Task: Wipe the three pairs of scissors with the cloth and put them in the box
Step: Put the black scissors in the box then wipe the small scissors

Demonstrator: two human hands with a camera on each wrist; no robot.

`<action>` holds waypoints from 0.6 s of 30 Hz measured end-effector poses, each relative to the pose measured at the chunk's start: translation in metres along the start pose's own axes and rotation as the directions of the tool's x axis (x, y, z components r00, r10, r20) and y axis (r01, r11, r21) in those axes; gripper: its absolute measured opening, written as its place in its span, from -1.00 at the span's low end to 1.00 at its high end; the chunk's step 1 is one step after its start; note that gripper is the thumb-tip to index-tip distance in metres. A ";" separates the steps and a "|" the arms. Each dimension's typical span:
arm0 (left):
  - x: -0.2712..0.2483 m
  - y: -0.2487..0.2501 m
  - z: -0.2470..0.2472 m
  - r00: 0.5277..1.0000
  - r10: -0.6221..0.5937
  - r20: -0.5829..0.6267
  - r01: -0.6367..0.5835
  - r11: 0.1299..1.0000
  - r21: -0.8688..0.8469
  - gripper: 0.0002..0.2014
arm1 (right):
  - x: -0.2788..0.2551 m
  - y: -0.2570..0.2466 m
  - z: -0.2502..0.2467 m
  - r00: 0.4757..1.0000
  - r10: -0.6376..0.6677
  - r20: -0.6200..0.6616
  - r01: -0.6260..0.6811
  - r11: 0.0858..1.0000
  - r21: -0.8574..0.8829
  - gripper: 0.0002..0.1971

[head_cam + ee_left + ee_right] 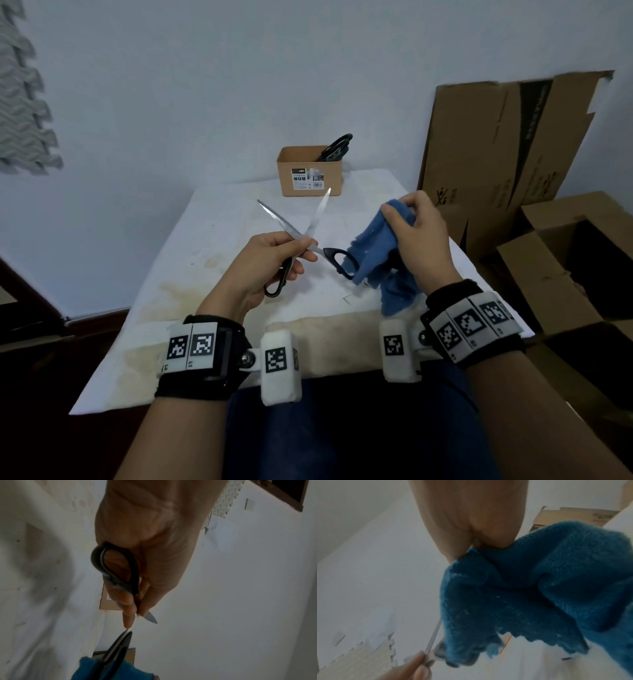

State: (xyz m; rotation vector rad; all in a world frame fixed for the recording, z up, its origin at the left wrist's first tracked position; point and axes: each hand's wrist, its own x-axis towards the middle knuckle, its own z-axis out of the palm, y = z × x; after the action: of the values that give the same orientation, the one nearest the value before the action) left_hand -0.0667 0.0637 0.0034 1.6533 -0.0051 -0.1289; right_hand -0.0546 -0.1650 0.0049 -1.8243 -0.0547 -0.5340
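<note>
My left hand (274,260) grips black-handled scissors (310,236) near the pivot, above the middle of the table; their blades are spread wide and point away from me. One handle loop (116,566) lies in my palm, the other (339,260) sticks out to the right against the blue cloth (380,253). My right hand (416,229) holds that cloth bunched at its top, and the rest hangs down to the table. At the table's far edge stands the small cardboard box (308,174) with dark scissors (337,147) leaning in it. The cloth (522,588) fills the right wrist view.
The table (212,240) has a white, stained cover. Large cardboard boxes (507,147) lean on the wall at the right, and open cartons (582,253) sit beside the table's right edge. A grey foam mat (24,102) hangs at the left.
</note>
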 end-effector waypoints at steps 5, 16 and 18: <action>-0.001 -0.002 0.006 1.000 0.015 -0.003 -0.015 1.000 -0.007 -0.81 | -0.008 -0.006 0.010 0.981 -0.078 0.176 0.082 0.997 -0.014 -0.86; -0.002 -0.006 0.029 0.999 0.036 0.020 -0.036 0.999 -0.006 -0.82 | -0.025 -0.003 0.026 0.916 -0.169 0.363 0.184 0.983 -0.006 -0.91; -0.003 -0.006 0.031 0.999 0.043 0.028 -0.042 0.999 -0.004 -0.83 | -0.026 0.000 0.028 0.909 -0.167 0.383 0.195 0.980 -0.036 -0.92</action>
State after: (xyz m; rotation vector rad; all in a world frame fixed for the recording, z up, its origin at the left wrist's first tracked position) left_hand -0.0723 0.0336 -0.0047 1.6464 -0.0609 -0.1194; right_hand -0.0689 -0.1330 -0.0113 -1.9852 -0.4780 -0.3066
